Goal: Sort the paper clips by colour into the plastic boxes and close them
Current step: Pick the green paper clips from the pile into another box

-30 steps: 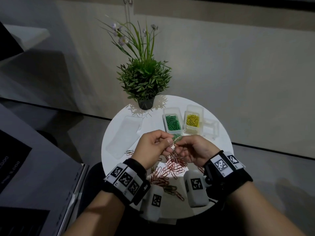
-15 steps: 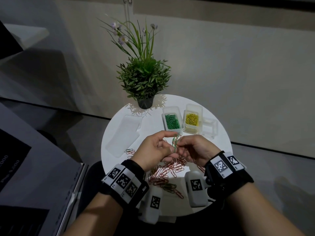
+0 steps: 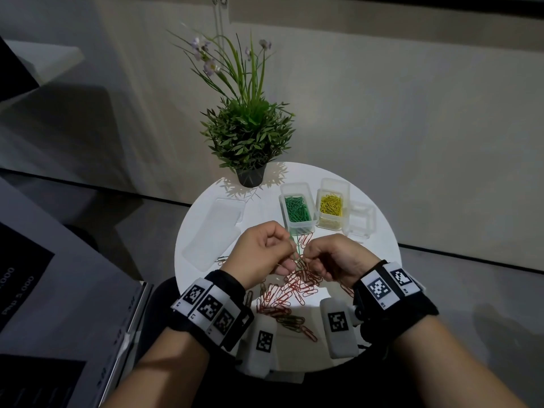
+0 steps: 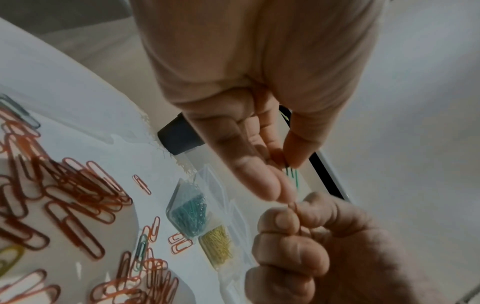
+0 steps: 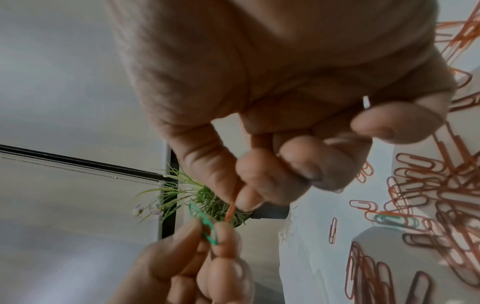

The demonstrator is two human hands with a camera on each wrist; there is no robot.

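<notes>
Three cameras, one small round table (image 3: 379, 237).
The head view looks steeply down from above and takes in the whole tabletop; each wrist view sits close behind its own hand, left hand (image 4: 259, 86) and right hand (image 5: 272, 82), facing the fingertips. All three share the red paper clips (image 3: 297, 287) and the potted plant (image 3: 250, 136).

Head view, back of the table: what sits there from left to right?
Clear lid → potted plant → box of green clips → box of yellow clips → empty clear box.
</notes>
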